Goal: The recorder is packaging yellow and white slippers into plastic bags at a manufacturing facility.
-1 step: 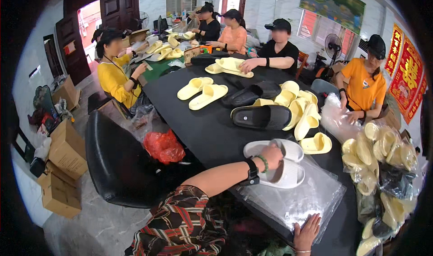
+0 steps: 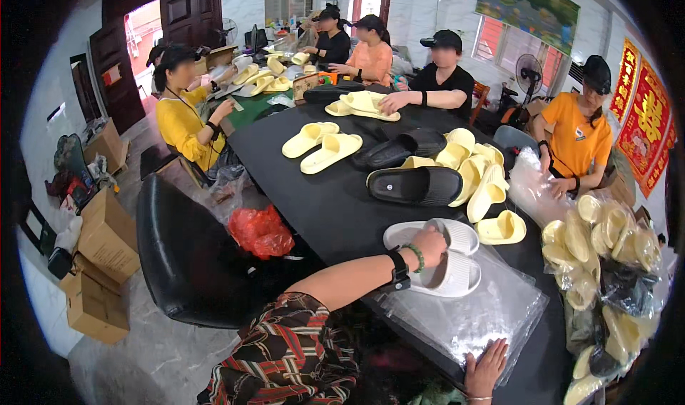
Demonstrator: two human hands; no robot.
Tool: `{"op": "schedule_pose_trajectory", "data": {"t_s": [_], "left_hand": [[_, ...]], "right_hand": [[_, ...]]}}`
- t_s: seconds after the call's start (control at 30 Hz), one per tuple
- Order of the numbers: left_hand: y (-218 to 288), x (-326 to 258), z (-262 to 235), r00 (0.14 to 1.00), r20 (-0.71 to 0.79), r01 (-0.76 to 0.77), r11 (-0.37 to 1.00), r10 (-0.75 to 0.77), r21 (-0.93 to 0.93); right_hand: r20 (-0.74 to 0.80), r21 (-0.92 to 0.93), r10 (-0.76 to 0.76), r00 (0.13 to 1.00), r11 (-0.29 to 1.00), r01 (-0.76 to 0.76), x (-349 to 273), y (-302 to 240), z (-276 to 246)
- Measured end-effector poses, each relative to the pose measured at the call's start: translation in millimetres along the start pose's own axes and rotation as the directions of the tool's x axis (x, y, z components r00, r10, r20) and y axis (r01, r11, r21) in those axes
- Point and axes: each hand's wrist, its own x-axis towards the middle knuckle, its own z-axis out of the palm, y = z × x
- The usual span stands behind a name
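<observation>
A pair of pale grey slide slippers (image 2: 457, 277) lies side by side at the near part of the black table, partly over a stack of clear plastic bags (image 2: 492, 301). My left hand (image 2: 428, 247) is closed on the slippers where they meet, its fingertips partly hidden. Flat on the near edge of the bag stack rests my right hand (image 2: 486, 368), fingers extended and holding nothing. Just beyond the grey pair are a single cream slipper (image 2: 501, 228) and a black slipper (image 2: 414, 185).
More cream slippers (image 2: 331, 152) and black ones cover the middle of the black table (image 2: 285, 184). Bagged slippers (image 2: 606, 241) pile up at the right. A black chair (image 2: 178, 255) and a red bag (image 2: 260, 232) stand left. A co-worker in orange (image 2: 578, 134) handles clear plastic.
</observation>
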Motion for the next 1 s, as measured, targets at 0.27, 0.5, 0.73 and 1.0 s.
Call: {"op": "schedule_pose_trajectory", "data": {"t_s": [0.27, 0.5, 0.73, 1.0], "left_hand": [[89.7, -43.0, -11.4, 0.963, -0.159, -0.249, 0.948, 0.219, -0.199], [81.6, -66.8, 1.2, 0.972, -0.022, -0.230, 0.938, 0.232, -0.260], [10.0, -75.3, -50.8, 0.964, -0.065, -0.265, 0.929, 0.257, -0.259], [-100.1, -43.4, -183.0, 0.982, -0.186, 0.048, 0.991, -0.023, 0.127]], "right_hand": [[-0.018, -0.023, 0.011, 1.000, 1.000, -0.011, -0.1, 4.2, 2.0], [-0.015, 0.000, -0.024, 1.000, 1.000, 0.024, -2.3, -2.1, -4.1], [-0.023, 0.002, -0.028, 0.999, 1.000, 0.028, -3.6, 0.5, -2.6], [-0.122, -0.171, -0.096, 0.988, 0.982, 0.074, -4.2, -3.0, -10.3]]}}
